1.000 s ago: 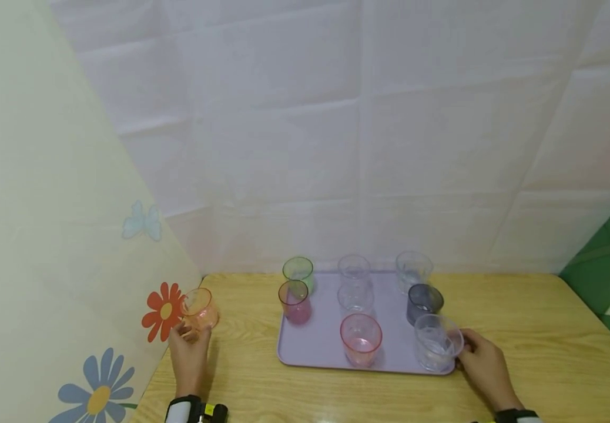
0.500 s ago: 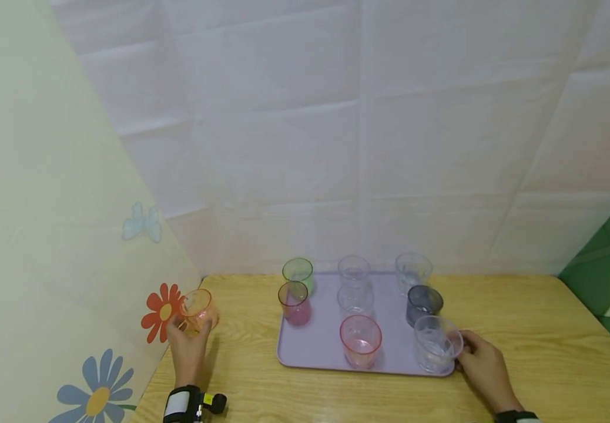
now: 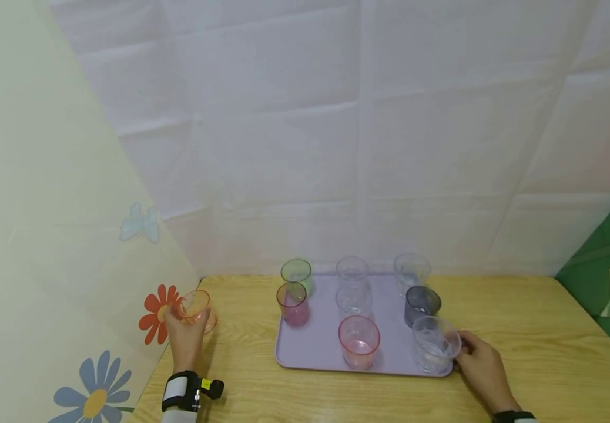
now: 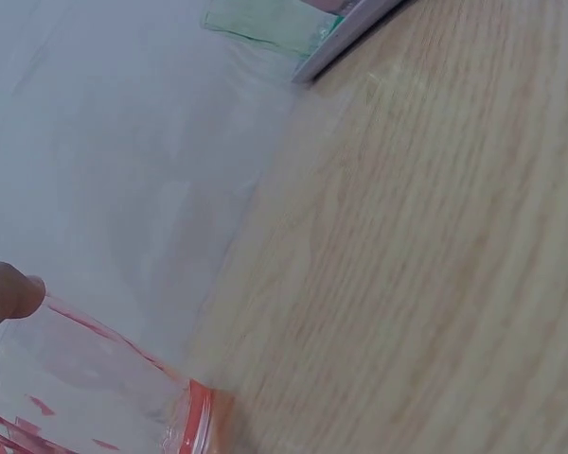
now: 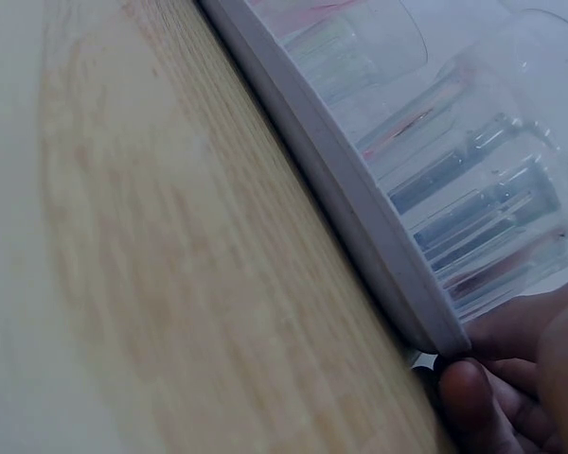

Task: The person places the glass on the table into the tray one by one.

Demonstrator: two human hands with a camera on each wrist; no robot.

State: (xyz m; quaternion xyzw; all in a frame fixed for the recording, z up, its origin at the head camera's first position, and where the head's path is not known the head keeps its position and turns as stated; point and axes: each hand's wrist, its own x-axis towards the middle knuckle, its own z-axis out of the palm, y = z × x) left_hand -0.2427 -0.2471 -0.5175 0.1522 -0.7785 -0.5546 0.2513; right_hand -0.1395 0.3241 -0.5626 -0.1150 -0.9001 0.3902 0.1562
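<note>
My left hand [image 3: 185,341] grips an orange transparent cup [image 3: 195,302] by its sides, at the table's left edge. The left wrist view shows a fingertip at the rim of this cup [image 4: 95,378]. My right hand [image 3: 483,361] is at the front right corner of the lilac tray [image 3: 310,353]. In the right wrist view, the thumb [image 5: 469,392] lies under the tray's corner and a finger lies above, pinching it. Right beside those fingers stands a clear cup [image 3: 434,346]; whether they touch it is unclear.
Several more cups stand on the tray: green [image 3: 297,276], magenta [image 3: 294,305], pinkish red [image 3: 359,341], dark grey [image 3: 422,306] and clear ones [image 3: 412,273] at the back. A white sheet [image 3: 284,147] hangs behind the wooden table [image 3: 252,388]; a flowered panel [image 3: 93,264] borders its left side.
My left hand has moved forward, its thumb and fingers now farther around the orange cup. The right hand stays at the tray's corner.
</note>
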